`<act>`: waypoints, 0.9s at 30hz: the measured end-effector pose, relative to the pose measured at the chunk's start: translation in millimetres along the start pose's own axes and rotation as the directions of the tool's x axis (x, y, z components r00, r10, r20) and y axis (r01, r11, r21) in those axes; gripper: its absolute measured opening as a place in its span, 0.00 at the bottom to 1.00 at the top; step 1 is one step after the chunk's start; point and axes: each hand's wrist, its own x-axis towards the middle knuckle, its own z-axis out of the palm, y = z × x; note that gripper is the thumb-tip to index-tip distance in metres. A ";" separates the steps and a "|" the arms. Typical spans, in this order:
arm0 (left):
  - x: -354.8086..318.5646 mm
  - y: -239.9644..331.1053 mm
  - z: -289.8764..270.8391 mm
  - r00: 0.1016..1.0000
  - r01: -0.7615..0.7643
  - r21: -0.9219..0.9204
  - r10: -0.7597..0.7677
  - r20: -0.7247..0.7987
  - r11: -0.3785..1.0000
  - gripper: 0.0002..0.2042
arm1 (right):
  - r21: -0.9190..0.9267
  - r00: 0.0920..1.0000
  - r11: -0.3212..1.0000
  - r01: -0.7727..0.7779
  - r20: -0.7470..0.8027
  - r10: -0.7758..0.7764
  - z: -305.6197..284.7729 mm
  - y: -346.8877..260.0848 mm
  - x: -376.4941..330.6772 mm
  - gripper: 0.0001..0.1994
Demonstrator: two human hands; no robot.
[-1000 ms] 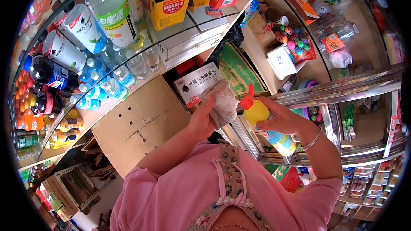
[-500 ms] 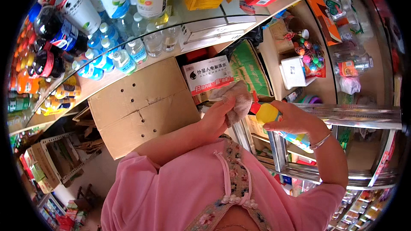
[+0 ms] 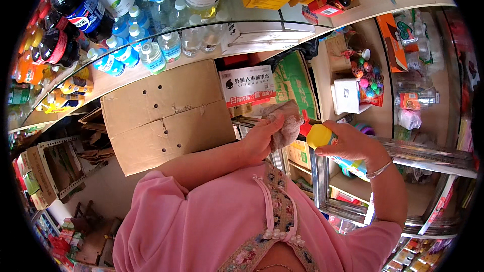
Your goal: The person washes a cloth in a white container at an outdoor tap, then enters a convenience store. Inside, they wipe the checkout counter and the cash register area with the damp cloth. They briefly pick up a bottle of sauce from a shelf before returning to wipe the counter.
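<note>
My left hand (image 3: 259, 138) is closed around a bunched, greyish-brown cloth (image 3: 286, 127) in front of my chest. My right hand (image 3: 355, 143) grips a bottle (image 3: 319, 136) with a yellow top, a red nozzle and a blue body. The bottle lies tipped over, its nozzle pointing left at the cloth and close to it; I cannot tell whether they touch. My palm and fingers hide part of its body. A bracelet circles my right wrist.
A large brown cardboard box (image 3: 166, 116) with punched holes stands at my left. Ahead, a glass-edged shelf (image 3: 262, 22) carries drink bottles and yellow boxes. A metal ladder-like frame (image 3: 428, 156) reaches in from the right, near shelves with jars. A white-and-red carton (image 3: 247, 86) sits beyond the cloth.
The view has shifted slightly. Both hands, with the cloth and the bottle, have moved a little; the nozzle still points at the cloth and both grips are kept.
</note>
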 end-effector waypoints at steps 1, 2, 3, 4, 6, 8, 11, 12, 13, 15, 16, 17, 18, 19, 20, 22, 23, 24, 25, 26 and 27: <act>-0.4 0.9 1.5 1.000 -0.004 -0.003 0.004 0.000 1.000 0.19 | 0.003 1.000 1.000 -0.003 0.002 0.003 -0.4 -0.6 0.2 0.30; -0.5 2.0 2.3 1.000 -0.009 -0.004 0.009 0.000 1.000 0.18 | 0.008 1.000 1.000 -0.004 0.002 0.004 -0.7 -1.3 0.8 0.30; -0.3 2.7 2.3 1.000 -0.013 0.001 0.013 -0.007 1.000 0.18 | 0.013 1.000 1.000 -0.006 0.003 0.006 -0.9 -1.6 1.1 0.30; -0.1 3.3 2.4 1.000 -0.016 0.006 0.016 -0.014 1.000 0.18 | 0.039 1.000 0.999 0.001 0.000 -0.001 -0.7 -0.9 1.8 0.31; 0.3 4.0 2.0 0.999 -0.031 0.009 0.031 -0.012 0.999 0.19 | 0.092 1.000 0.996 0.015 -0.009 -0.015 0.8 1.7 4.1 0.31; 1.1 4.4 1.4 0.999 -0.051 0.005 0.051 0.005 0.999 0.19 | 0.091 1.000 0.996 0.013 -0.020 -0.011 1.7 2.5 5.4 0.32; -0.3 6.2 2.5 0.998 -0.069 0.029 0.069 0.013 0.997 0.20 | 0.107 0.999 0.994 0.029 -0.031 -0.026 1.9 0.3 5.6 0.32; -1.2 6.6 3.9 0.998 -0.067 0.043 0.067 -0.008 0.997 0.21 | 0.116 0.999 0.993 0.037 -0.034 -0.034 1.9 -0.2 5.8 0.32; -2.3 6.9 5.9 0.997 -0.064 0.058 0.065 -0.029 0.996 0.21 | 0.129 0.999 0.991 0.028 -0.026 -0.025 2.4 0.8 6.3 0.31; -2.2 5.1 4.4 0.998 -0.049 0.106 0.054 -0.039 0.993 0.22 | 0.161 1.000 0.987 0.004 -0.016 -0.001 4.2 3.5 5.8 0.31; 0.1 2.0 -1.9 0.998 -0.042 0.139 0.047 -0.032 0.989 0.23 | 0.160 1.000 0.987 -0.006 -0.009 0.007 4.1 4.4 5.2 0.31; 1.1 0.1 -9.4 0.998 -0.044 0.174 0.049 -0.026 0.984 0.23 | 0.153 1.000 0.988 -0.007 -0.002 0.007 2.0 3.0 5.4 0.30; 3.1 -4.9 -25.9 0.997 -0.012 0.302 0.034 -0.070 0.953 0.23 | 0.149 1.000 0.989 -0.012 0.005 0.012 1.4 2.0 5.5 0.30; 5.1 -10.3 -47.4 0.993 0.021 0.425 0.032 -0.116 0.905 0.23 | 0.141 1.000 0.990 0.006 -0.002 -0.006 0.5 -0.1 7.0 0.30; 4.5 -7.0 -43.6 0.994 0.000 0.513 0.055 -0.091 0.858 0.23 | 0.141 1.000 0.990 0.014 -0.013 -0.012 0.8 1.1 7.5 0.29; 0.2 -0.6 -33.9 0.991 -0.121 0.644 0.133 0.030 0.756 0.24 | 0.187 0.999 0.982 0.039 -0.039 -0.032 3.9 7.4 8.0 0.28; -3.1 5.8 -25.4 0.974 -0.223 0.679 0.183 0.132 0.699 0.24 | 0.228 0.997 0.972 0.059 -0.058 -0.047 8.1 12.5 12.3 0.27; -2.2 7.7 -27.8 0.976 -0.217 0.662 0.166 0.140 0.717 0.24 | 0.268 0.995 0.960 0.076 -0.081 -0.056 12.0 18.6 15.4 0.27; -1.5 9.1 -32.8 0.978 -0.210 0.645 0.152 0.146 0.734 0.23 | 0.300 0.992 0.950 0.084 -0.120 -0.050 16.6 26.8 19.7 0.28; 0.3 9.9 -35.6 0.979 -0.201 0.631 0.135 0.152 0.750 0.23 | 0.333 0.987 0.938 0.093 -0.158 -0.042 23.2 39.1 26.5 0.30; 2.6 11.8 -30.7 0.982 -0.188 0.516 0.142 0.128 0.836 0.24 | 0.365 0.980 0.925 0.103 -0.199 -0.031 28.5 49.7 32.3 0.32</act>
